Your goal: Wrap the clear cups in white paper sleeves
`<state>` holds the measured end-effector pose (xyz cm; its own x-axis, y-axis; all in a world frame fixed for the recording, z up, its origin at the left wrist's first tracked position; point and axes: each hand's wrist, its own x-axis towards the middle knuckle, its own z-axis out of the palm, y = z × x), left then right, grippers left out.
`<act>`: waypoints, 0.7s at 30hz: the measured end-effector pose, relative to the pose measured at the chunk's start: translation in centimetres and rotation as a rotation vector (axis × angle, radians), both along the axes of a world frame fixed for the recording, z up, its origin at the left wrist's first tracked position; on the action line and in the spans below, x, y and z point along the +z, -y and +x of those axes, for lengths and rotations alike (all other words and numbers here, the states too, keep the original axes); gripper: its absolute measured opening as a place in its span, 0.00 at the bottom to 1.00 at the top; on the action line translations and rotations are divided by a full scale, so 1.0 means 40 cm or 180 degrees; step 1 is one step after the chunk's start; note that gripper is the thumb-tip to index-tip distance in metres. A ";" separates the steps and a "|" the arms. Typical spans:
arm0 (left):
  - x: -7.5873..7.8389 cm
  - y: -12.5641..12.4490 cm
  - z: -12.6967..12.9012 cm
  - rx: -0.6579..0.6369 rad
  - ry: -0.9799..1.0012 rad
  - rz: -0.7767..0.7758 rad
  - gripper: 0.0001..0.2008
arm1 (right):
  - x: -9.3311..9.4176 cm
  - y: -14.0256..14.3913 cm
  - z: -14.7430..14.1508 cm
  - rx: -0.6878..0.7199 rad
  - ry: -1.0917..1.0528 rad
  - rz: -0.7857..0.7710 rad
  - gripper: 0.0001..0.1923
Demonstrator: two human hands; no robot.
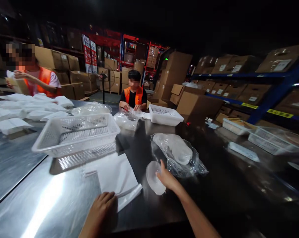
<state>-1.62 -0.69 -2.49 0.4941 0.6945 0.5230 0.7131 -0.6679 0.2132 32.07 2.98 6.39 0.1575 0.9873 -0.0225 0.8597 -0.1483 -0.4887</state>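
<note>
On the steel table in the head view lies a flat white bag [118, 173] with a folded strip along its near edge. My left hand [103, 206] is closed at that edge, fingers curled over its near left corner. A translucent whitish oval pad [154, 180] is tilted beside the bag, and my right hand [167, 177] grips its right side, thumb over its face and a finger behind. Just beyond, a clear plastic bag [189, 168] holds more of these translucent pads [178, 148].
A white perforated basket [76, 145] stands left, near piled white packets [27, 107]. Another white basket [165, 115] and a person in an orange vest [139, 96] are across the table. A second person [44, 81] is far left. Trays [276, 140] stand right.
</note>
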 end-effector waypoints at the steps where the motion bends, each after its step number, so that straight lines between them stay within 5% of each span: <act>1: 0.002 0.003 0.003 0.0010 0.0061 0.0041 0.16 | 0.013 0.008 0.011 0.0023 0.0043 -0.0076 0.36; 3: 0.006 0.006 0.010 0.0073 0.0133 0.0087 0.15 | 0.056 0.018 0.045 0.0415 0.0316 -0.0088 0.35; 7: 0.023 0.004 0.019 0.0166 0.0180 -0.0038 0.16 | 0.114 0.006 0.076 0.2326 0.1301 0.0179 0.41; 10: 0.030 0.000 0.020 0.0144 0.0232 -0.0030 0.17 | 0.090 -0.034 0.049 0.3455 0.1611 0.0458 0.28; 12: 0.023 -0.001 0.016 0.0216 0.0250 0.0043 0.16 | 0.056 -0.068 0.031 0.3798 0.1613 0.0790 0.18; 16: -0.007 0.000 -0.006 0.0351 0.0279 0.0431 0.18 | -0.011 -0.111 0.024 0.3552 0.1319 0.1434 0.13; 21: -0.001 0.007 -0.021 0.0578 -0.0002 0.0552 0.26 | -0.073 -0.016 -0.033 0.2287 0.0778 0.2309 0.29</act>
